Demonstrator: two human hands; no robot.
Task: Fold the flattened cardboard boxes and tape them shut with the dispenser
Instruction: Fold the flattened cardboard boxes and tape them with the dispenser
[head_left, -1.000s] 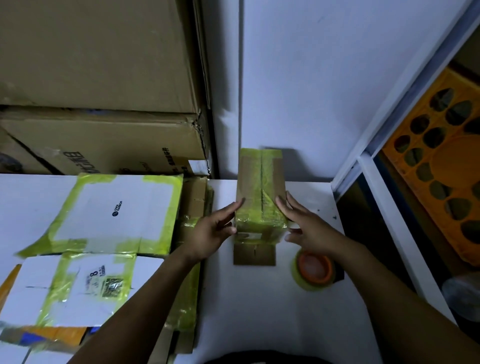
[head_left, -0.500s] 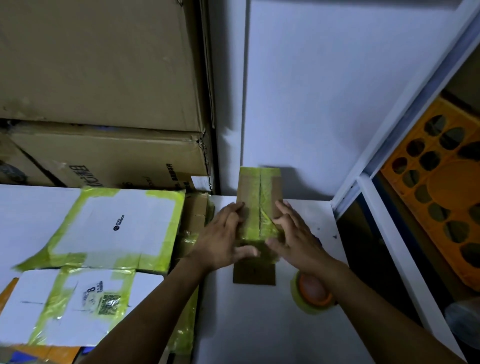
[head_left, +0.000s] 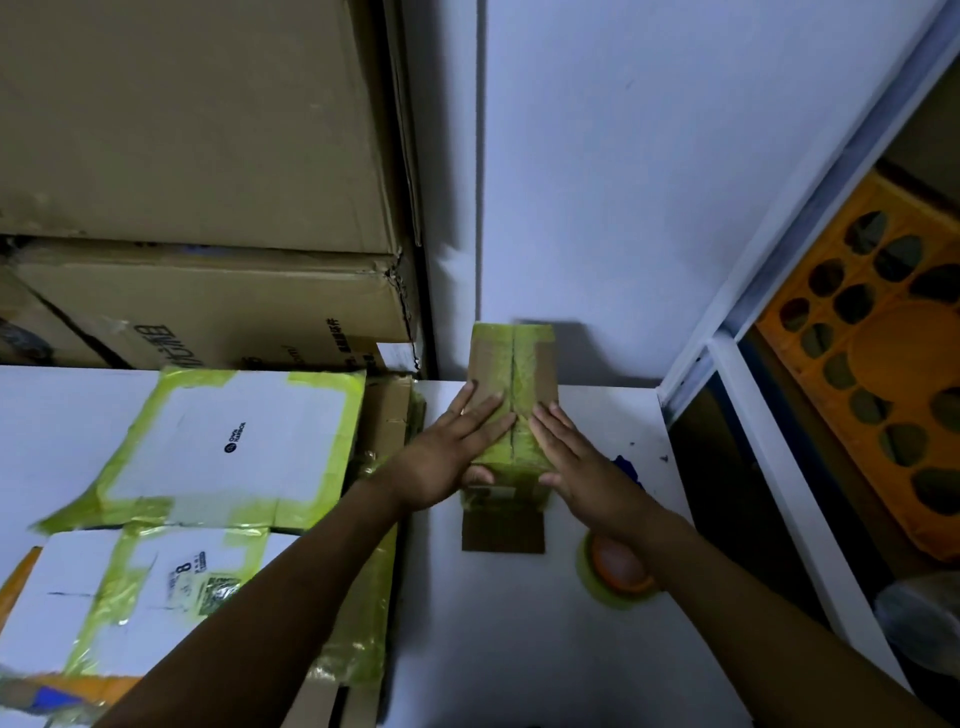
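left hand (head_left: 441, 457) / right hand (head_left: 584, 470) flat on box (head_left: 543, 364) | cardboard, glossy tape (head_left: 496, 358)

Small brown cardboard box (head_left: 540, 364) stands on tabletop (head_left: 519, 649), far end against wall (head_left: 623, 208). Top seam covered in yellow-green tape. Near flap (head_left: 503, 532) lies open, flat. Beside it, right: tape roll (head_left: 618, 577), orange core. Left: flattened boxes (head_left: 228, 441), stacked, taped.

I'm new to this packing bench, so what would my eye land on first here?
First, the small box striped with green tape in the middle of the view, with the left hand and right hand pressed flat on its top. Next, the flattened white boxes edged in the same tape on the left. The tape roll lies partly hidden under the right forearm.
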